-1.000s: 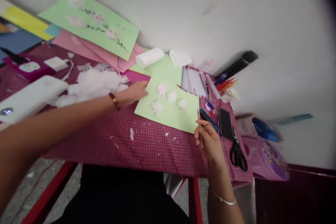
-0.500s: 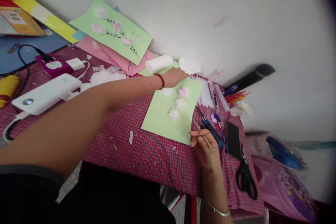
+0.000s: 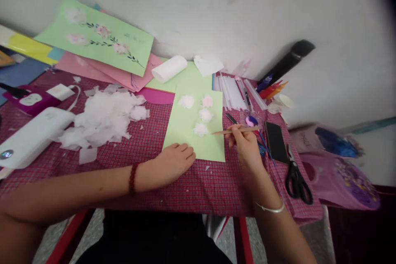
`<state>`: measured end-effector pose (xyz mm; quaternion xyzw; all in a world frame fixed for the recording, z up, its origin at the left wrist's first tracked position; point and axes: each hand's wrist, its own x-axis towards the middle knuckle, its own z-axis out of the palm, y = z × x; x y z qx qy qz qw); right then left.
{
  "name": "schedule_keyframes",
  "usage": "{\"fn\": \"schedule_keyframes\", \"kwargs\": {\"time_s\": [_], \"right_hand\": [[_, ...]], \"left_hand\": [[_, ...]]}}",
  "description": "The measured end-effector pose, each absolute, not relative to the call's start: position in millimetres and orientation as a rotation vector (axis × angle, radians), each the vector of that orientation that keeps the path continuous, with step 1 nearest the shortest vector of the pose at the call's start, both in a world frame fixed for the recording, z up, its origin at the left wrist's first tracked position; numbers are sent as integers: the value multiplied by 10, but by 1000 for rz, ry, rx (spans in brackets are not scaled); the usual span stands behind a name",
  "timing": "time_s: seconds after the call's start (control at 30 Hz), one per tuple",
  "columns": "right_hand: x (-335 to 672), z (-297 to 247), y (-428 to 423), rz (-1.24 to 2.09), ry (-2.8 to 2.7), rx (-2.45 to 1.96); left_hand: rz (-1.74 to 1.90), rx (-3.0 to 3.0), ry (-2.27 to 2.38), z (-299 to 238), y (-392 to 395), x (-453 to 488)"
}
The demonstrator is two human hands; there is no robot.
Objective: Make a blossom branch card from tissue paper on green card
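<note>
A light green sheet (image 3: 185, 130) lies on the red checked tablecloth (image 3: 148, 177) with several white and pink tissue tufts (image 3: 199, 113) stuck on it. My left hand (image 3: 173, 163) rests at the sheet's near left corner, fingers curled loosely on the paper and cloth, holding nothing. My right hand (image 3: 244, 142) pinches a thin wooden brush (image 3: 236, 130) that lies level, its tip pointing left over the sheet's right edge, close to the lowest tuft.
A heap of white tissue scraps (image 3: 103, 117) and a white power bank (image 3: 29, 138) lie at the left. Coloured papers lean on the wall behind. Pens, a black phone (image 3: 276, 142), scissors (image 3: 295, 177) and a pink bag (image 3: 340, 177) crowd the right.
My left hand has drawn back from the far edge of the sheet to its near left corner. My right hand has lifted the brush and turned it level over the sheet.
</note>
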<state>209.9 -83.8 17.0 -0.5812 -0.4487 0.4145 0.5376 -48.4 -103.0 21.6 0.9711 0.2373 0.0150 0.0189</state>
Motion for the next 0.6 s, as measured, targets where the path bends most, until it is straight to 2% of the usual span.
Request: {"fn": "schedule_keyframes", "kwargs": {"time_s": [0.1,0.4,0.6], "right_hand": [[2038,128,-677,922,-1102,-1437],[1984,-60,-599,1090,-928,-1455],[2016,-47,-582,1087,-914,-1415]], "left_hand": [[103,2985,815,115,-1004,-480],[245,3010,779,-55,-944,-447],[303,3025,786,-94,-964,-438]]}}
